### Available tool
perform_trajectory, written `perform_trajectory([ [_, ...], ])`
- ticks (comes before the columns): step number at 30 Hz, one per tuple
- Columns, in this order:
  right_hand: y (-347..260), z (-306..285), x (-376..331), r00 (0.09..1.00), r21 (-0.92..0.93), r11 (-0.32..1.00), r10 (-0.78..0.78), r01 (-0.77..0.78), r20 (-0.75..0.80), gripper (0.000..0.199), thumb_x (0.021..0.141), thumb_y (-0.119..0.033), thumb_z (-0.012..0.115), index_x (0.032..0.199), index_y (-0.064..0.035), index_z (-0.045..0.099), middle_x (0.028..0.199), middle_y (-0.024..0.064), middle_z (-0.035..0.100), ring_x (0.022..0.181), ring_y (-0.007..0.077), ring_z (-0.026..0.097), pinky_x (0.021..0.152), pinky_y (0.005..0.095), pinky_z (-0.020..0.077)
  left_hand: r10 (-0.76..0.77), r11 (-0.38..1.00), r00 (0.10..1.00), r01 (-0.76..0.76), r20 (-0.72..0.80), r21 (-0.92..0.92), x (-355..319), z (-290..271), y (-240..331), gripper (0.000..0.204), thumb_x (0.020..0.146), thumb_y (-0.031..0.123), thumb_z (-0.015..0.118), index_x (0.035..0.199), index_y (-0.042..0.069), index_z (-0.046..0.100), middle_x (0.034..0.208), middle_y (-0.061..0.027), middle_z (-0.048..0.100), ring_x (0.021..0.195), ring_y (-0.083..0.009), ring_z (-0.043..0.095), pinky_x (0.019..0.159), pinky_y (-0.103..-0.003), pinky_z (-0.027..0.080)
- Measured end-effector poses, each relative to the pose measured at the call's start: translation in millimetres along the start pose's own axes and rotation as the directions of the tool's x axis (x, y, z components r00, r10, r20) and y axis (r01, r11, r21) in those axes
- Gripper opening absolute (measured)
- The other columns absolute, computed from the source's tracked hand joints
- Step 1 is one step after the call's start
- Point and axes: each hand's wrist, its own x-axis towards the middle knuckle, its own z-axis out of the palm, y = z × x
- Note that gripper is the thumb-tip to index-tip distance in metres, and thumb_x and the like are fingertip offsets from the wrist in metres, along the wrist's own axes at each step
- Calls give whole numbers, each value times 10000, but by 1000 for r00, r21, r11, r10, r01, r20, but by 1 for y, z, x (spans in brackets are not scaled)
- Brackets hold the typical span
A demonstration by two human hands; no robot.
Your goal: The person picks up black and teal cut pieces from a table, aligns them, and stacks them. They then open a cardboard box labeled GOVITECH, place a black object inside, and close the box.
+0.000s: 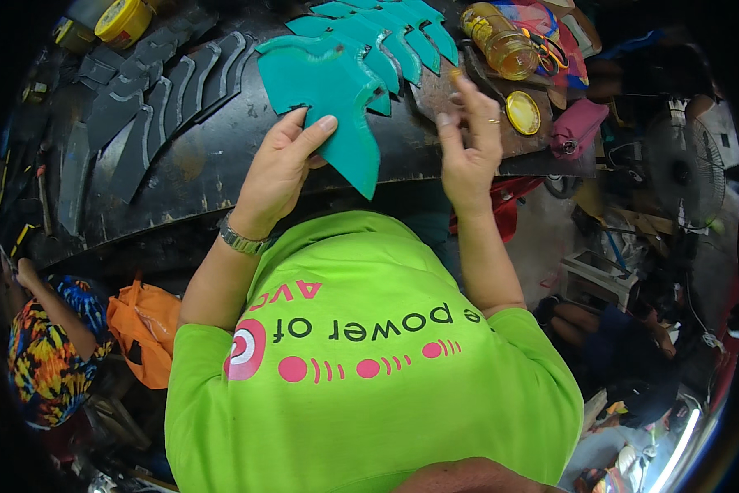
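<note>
left hand (281, 168) grip: closed on teal cutout (328, 99) | right hand (471, 148) grip: open, empty

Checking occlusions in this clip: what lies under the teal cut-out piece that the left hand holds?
Under the teal piece, gripped by the left hand, lies the dark worktable; its upper edge overlaps a row of similar teal pieces. Whatever sits directly beneath it is covered.
</note>
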Motion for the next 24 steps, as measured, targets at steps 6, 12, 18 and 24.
perform_trajectory([
  [6, 43, -12, 16, 985, 104, 992, 81, -65, -151, 634, 867, 105, 569, 1467, -72, 467, 1067, 36, 575, 794, 71, 523, 714, 204, 456, -115, 993, 993, 116, -25, 26, 1, -16, 0, 282, 1038, 187, 561, 1289, 64, 531, 1006, 25, 615, 762, -35, 516, 602, -177, 395],
  [12, 60, -9, 5, 982, 101, 994, 56, -38, -181, 641, 878, 88, 590, 1482, -72, 446, 982, 37, 605, 740, 77, 526, 693, 215, 468, -39, 998, 999, 39, 5, 57, 16, -19, 1, 299, 1032, 150, 567, 1300, 32, 504, 953, 11, 553, 767, -46, 516, 569, -160, 380],
  [18, 60, -5, 0, 994, -44, 997, -61, 57, -93, 645, 852, 93, 619, 1459, -83, 490, 916, 51, 624, 673, 107, 534, 640, 252, 484, -107, 982, 990, 120, -93, 148, 30, -22, 3, 243, 1028, 169, 589, 1215, 23, 536, 972, -14, 598, 778, -69, 608, 603, -171, 477],
  [24, 58, -5, 1, 994, -49, 997, -65, 61, -83, 676, 833, 104, 616, 1466, -91, 483, 897, 62, 623, 654, 113, 539, 634, 259, 488, -178, 916, 981, 196, -84, 351, 28, -25, 7, 265, 1040, 259, 572, 1154, 21, 600, 941, -51, 668, 779, -104, 690, 646, -192, 541],
])
